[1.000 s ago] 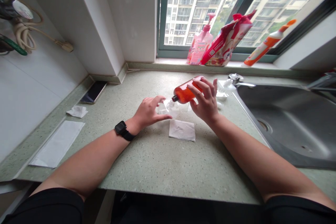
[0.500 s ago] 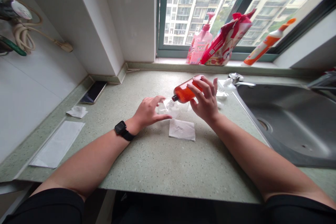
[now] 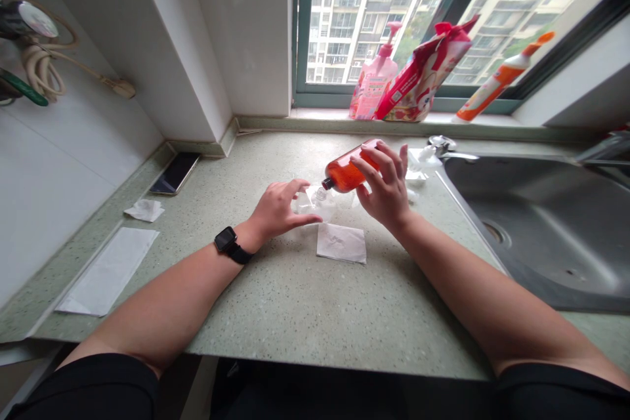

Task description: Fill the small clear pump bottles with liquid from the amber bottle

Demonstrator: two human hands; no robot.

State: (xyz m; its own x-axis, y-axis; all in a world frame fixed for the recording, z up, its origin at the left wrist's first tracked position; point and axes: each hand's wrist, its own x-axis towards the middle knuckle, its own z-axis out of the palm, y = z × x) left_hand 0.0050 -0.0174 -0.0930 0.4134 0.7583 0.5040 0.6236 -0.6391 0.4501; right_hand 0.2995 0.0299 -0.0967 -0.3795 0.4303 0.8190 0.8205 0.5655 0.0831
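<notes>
**One amber plastic bottle (image 3: 345, 174) is grasped neck-down by the right hand (image 3: 386, 187).**
The left hand (image 3: 278, 210) is held open, fingers unclenched, against one crumpled clear plastic piece (image 3: 315, 202), just beside the bottle's neck, near one white paper square (image 3: 341, 243) on the speckled green counter (image 3: 295, 315).

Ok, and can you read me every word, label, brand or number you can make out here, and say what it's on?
Nothing is readable.
On the pink pump bottle: a label, too small and blurred to read.
On the red-and-white pouch: printing, too blurred to read.
On the orange-and-white tube: print too small to read.
On the amber bottle: no label shows.
</notes>
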